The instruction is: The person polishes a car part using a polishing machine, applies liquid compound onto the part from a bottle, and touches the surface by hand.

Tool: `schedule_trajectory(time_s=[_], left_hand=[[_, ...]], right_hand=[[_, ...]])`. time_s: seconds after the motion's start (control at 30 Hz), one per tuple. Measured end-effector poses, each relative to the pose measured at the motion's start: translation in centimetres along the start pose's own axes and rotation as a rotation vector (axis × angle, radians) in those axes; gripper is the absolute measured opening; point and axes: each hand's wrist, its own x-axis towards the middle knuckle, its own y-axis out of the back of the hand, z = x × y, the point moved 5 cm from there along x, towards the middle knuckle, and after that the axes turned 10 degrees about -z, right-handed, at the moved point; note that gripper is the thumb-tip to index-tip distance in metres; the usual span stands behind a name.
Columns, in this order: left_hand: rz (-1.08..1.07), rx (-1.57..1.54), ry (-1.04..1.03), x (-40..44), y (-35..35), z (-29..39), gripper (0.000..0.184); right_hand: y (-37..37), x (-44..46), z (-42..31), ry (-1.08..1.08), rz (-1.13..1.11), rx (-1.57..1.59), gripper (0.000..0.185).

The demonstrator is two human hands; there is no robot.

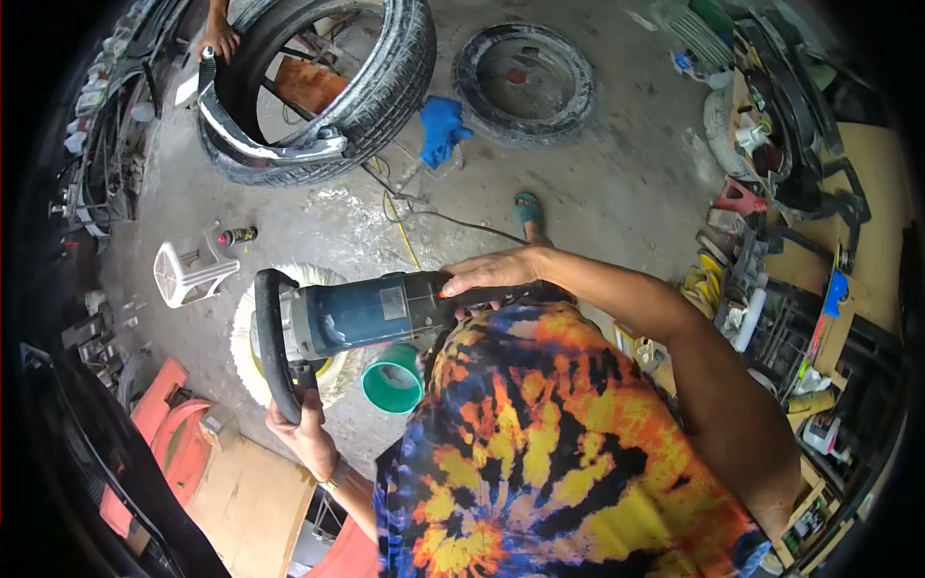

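Observation:
I hold a blue-grey power polisher [361, 313] level in front of my body, its fluffy white wool pad [249, 361] facing away to the left. My left hand [306, 433] is closed round the lower end of its black loop handle [273, 337]. At the rear, my right hand [491, 275] grips the body end, thumb lying along the top near a small red spot; the other fingers are mostly hidden. Below the machine a green bucket [392, 380] stands on the floor. A dark cord [462, 222] runs across the floor behind.
Another person's hand [220, 40] is by a whitish curved car part [260, 144] on a large tyre [405, 87]. A second tyre [525, 130], blue cloth [442, 130], white stool [188, 275] and spray can [238, 235] are on the floor. Cluttered shelves [819, 385] line the right.

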Motion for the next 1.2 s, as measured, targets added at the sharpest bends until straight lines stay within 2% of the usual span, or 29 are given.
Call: schedule_trajectory(time_s=[0.07,0.13,0.17,0.2,0.27,0.3,0.37,0.4,0.43,0.47,0.5,0.53,0.6,0.63,0.67,0.7,0.73,0.8,0.87,1.0,1.07,1.1,1.2], left_hand=[[-0.002,0.006,0.026,-0.6,-0.9,0.4,0.014],[0.032,0.001,0.062,-0.9,-2.8,0.1,0.013],[0.106,-0.031,0.105,-0.3,-2.6,0.4,0.010],[0.197,-0.052,0.129,-0.2,-4.2,1.7,0.009],[0.106,-0.069,0.101,0.5,-8.1,3.1,0.010],[0.024,0.018,0.124,0.5,-9.8,3.6,0.012],[-0.088,0.098,0.208,0.8,-13.8,6.6,0.013],[-0.114,0.086,0.262,0.9,-15.4,9.2,0.014],[-0.175,0.224,0.141,1.1,-16.6,11.0,0.017],[-0.240,0.359,0.027,0.8,-18.0,12.0,0.019],[-0.246,0.348,-0.050,1.1,-19.4,11.6,0.026],[-0.265,0.476,-0.032,1.7,-20.8,11.3,0.029],[-0.215,0.487,0.115,3.5,-23.9,9.2,0.031],[-0.227,0.378,0.185,4.5,-25.7,8.9,0.030],[-0.287,0.476,0.160,5.3,-27.0,9.0,0.026],[-0.366,0.487,0.067,5.7,-28.2,9.1,0.024],[-0.444,0.499,-0.023,5.9,-29.3,9.2,0.022],[-0.579,0.572,-0.085,6.8,-31.4,10.4,0.027],[-0.620,0.578,-0.087,7.7,-32.4,9.2,0.027],[-0.619,0.648,-0.036,9.2,-33.6,8.6,0.027],[-0.621,0.552,-0.143,8.9,-33.3,9.6,0.029],[-0.579,0.514,-0.194,8.9,-32.8,9.7,0.028],[-0.314,0.560,0.005,9.1,-32.7,6.3,0.024]], right_hand=[[1.1,-0.7,1.1,0.025,-0.040,0.006,0.056],[2.8,-1.9,1.7,-0.079,-0.178,0.209,0.065],[3.0,0.3,2.5,-0.064,-0.266,0.462,0.066],[3.5,-1.1,0.2,0.033,-0.182,0.358,0.066],[6.4,-1.5,2.6,0.053,-0.121,0.120,0.070],[7.8,-1.7,3.9,0.057,-0.086,0.002,0.073],[9.4,-4.9,4.7,0.106,-0.073,-0.058,0.085],[9.8,-6.1,5.4,0.042,-0.143,0.020,0.093],[10.3,-7.5,4.7,0.128,-0.149,-0.049,0.100],[11.9,-8.0,7.7,0.079,-0.083,-0.281,0.106],[12.1,-8.9,7.1,0.179,-0.053,-0.213,0.094],[12.5,-10.2,6.6,0.267,-0.034,-0.140,0.082],[13.5,-11.1,8.6,0.184,-0.055,0.100,0.077],[14.8,-10.8,12.2,0.164,0.014,0.108,0.076],[16.0,-10.4,14.4,0.150,0.091,0.116,0.074],[15.6,-11.7,13.5,0.130,0.052,0.256,0.075],[15.8,-11.8,15.9,0.238,0.097,0.235,0.076],[15.6,-12.1,16.6,0.267,0.106,0.436,0.077],[16.2,-11.6,17.4,0.259,0.129,0.476,0.078],[17.2,-10.1,18.7,0.209,0.109,0.605,0.078],[17.4,-11.1,16.1,0.357,0.126,0.612,0.073],[18.0,-11.3,16.5,0.325,0.139,0.530,0.072],[19.5,-12.2,14.3,0.302,0.267,0.376,0.072]])
